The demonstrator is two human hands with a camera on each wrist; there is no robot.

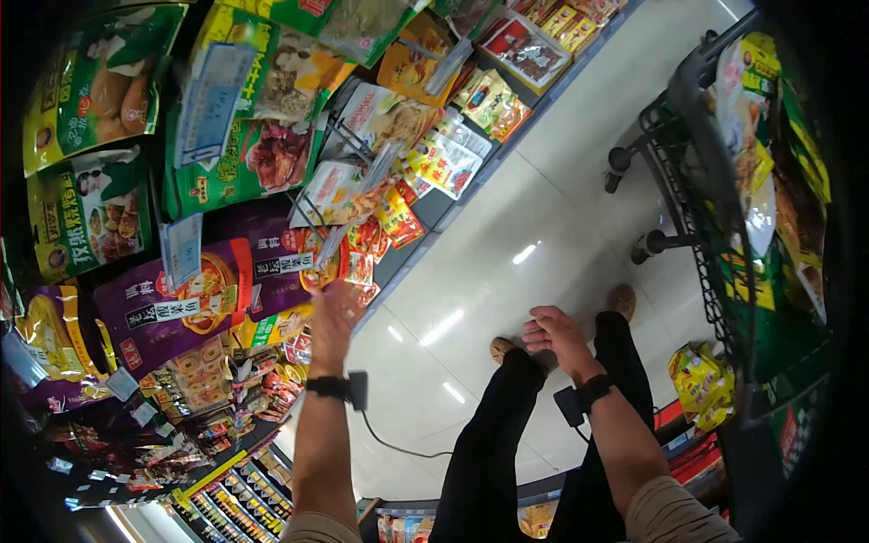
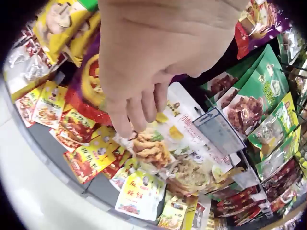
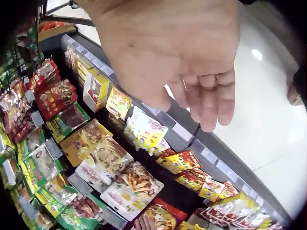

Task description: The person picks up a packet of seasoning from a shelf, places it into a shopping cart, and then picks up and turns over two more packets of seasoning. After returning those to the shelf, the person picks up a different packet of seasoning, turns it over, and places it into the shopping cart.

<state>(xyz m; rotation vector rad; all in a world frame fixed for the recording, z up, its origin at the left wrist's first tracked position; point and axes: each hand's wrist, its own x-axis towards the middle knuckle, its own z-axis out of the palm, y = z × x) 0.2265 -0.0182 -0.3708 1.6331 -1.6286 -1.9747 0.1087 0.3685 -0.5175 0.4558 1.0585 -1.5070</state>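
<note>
My left hand [image 1: 333, 326] reaches to the shelf edge, beside the purple seasoning packets [image 1: 172, 299] and small red sachets [image 1: 367, 244]. In the left wrist view its loosely bent fingers [image 2: 148, 103] overlap a white food packet [image 2: 180, 129] with a picture of meat strips; nothing shows in their grasp. Over the aisle floor hangs my right hand [image 1: 557, 337], apart from the goods, with relaxed fingers. From the right wrist, that hand [image 3: 177, 57] appears above the shelf's price strip [image 3: 216, 163], holding nothing.
Green packets [image 1: 244, 154] hang on hooks with price tags [image 1: 213, 104] at the left. A shopping cart [image 1: 670, 190] loaded with bagged goods stands at the right, a yellow bag [image 1: 701, 385] by its side. Pale floor tiles [image 1: 489, 290] run between shelf and cart.
</note>
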